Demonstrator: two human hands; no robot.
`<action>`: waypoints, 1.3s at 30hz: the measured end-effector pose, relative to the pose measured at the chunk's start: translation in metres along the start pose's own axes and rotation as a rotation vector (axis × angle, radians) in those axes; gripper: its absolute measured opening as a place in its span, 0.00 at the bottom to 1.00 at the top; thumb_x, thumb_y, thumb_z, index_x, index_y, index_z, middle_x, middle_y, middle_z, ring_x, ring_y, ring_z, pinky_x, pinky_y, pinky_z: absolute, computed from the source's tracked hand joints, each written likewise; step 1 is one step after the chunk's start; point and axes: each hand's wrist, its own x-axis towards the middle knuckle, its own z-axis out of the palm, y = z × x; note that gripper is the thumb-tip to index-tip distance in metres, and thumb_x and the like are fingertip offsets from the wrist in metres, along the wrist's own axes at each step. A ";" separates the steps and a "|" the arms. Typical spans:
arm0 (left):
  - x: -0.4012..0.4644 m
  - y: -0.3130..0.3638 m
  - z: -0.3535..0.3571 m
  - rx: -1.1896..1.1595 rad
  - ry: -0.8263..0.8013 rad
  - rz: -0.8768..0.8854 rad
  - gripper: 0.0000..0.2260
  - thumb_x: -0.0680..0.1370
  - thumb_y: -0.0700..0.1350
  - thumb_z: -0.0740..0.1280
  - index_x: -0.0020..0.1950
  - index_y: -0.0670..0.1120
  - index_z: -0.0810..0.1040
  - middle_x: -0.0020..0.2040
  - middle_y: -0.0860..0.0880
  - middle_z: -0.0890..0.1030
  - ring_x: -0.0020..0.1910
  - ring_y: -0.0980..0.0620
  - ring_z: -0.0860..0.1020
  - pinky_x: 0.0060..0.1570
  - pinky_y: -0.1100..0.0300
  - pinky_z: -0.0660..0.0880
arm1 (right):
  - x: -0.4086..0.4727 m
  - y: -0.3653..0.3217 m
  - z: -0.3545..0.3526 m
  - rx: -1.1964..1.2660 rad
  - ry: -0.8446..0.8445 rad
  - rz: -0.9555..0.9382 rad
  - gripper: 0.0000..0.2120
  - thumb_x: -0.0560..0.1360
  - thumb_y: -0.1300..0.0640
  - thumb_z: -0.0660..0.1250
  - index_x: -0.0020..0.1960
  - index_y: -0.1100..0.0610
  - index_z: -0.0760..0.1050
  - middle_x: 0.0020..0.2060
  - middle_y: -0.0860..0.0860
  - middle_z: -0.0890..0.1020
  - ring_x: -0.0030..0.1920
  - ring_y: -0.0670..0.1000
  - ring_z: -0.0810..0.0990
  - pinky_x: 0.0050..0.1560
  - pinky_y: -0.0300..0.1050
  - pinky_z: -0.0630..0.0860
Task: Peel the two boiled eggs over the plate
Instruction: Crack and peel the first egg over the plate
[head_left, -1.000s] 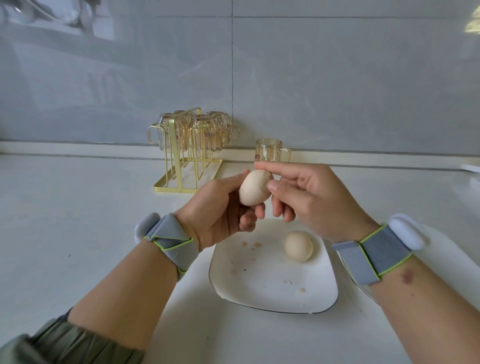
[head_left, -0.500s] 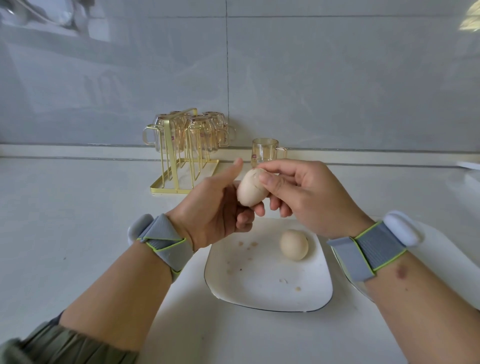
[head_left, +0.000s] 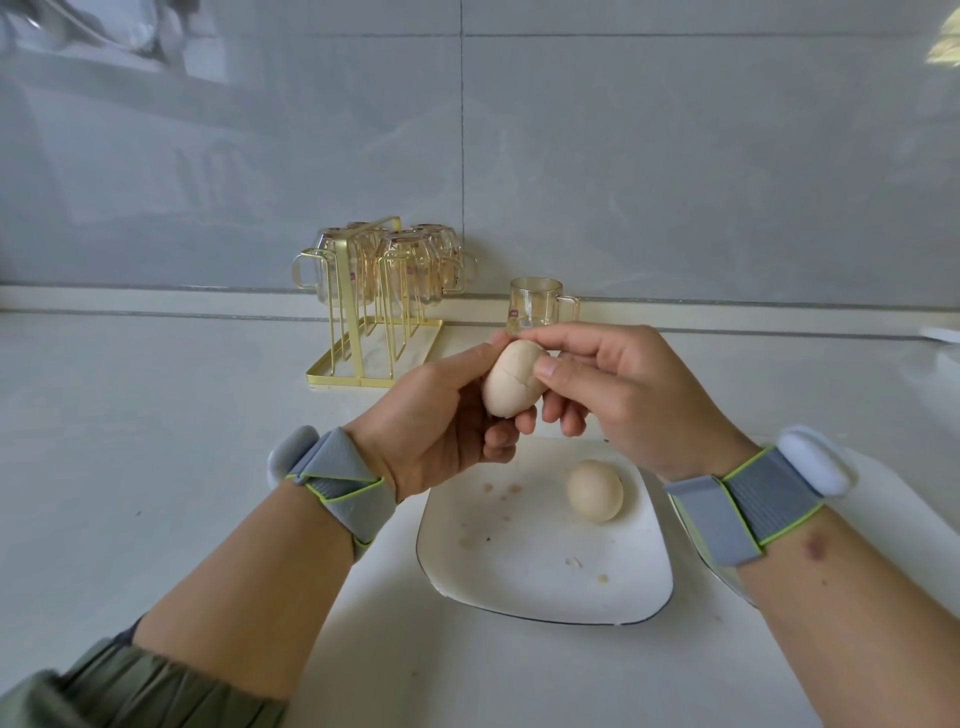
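Plate (head_left: 519, 582) is lying beneath both grips, catching shell flecks and carrying the second egg (head_left: 595, 490). Above it, left hand (head_left: 441, 431) is cupping the cracked egg (head_left: 514, 378) steady while right hand (head_left: 623, 395) is pinching its top, likely starting a peel.

White counter (head_left: 156, 441), plate (head_left: 519, 587), cup (clear) (head_left: 535, 304), rack (head_left: 374, 358)

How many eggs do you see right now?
2. One cracked beige boiled egg is held between the left hand and right hand, above the white square plate. The other beige egg lies on that plate, shell apparently intact.
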 end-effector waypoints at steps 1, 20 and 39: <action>0.000 0.000 0.001 -0.002 0.006 -0.003 0.19 0.82 0.55 0.56 0.48 0.40 0.75 0.34 0.41 0.75 0.25 0.50 0.68 0.29 0.59 0.69 | 0.000 0.000 0.000 0.016 -0.002 0.006 0.13 0.73 0.55 0.64 0.54 0.46 0.82 0.30 0.53 0.80 0.34 0.55 0.76 0.34 0.43 0.74; -0.006 0.007 0.003 -0.029 0.151 0.077 0.12 0.75 0.50 0.66 0.47 0.42 0.82 0.39 0.41 0.79 0.34 0.49 0.72 0.38 0.58 0.73 | 0.002 0.005 -0.002 -0.177 0.071 -0.014 0.22 0.71 0.49 0.69 0.65 0.48 0.77 0.36 0.45 0.80 0.33 0.53 0.78 0.37 0.41 0.75; -0.004 0.010 0.003 -0.013 0.181 -0.014 0.21 0.75 0.57 0.68 0.57 0.41 0.78 0.41 0.42 0.80 0.36 0.45 0.79 0.37 0.53 0.79 | -0.002 0.002 0.002 -0.444 0.100 -0.107 0.15 0.75 0.50 0.72 0.61 0.48 0.78 0.37 0.43 0.79 0.29 0.48 0.76 0.36 0.44 0.75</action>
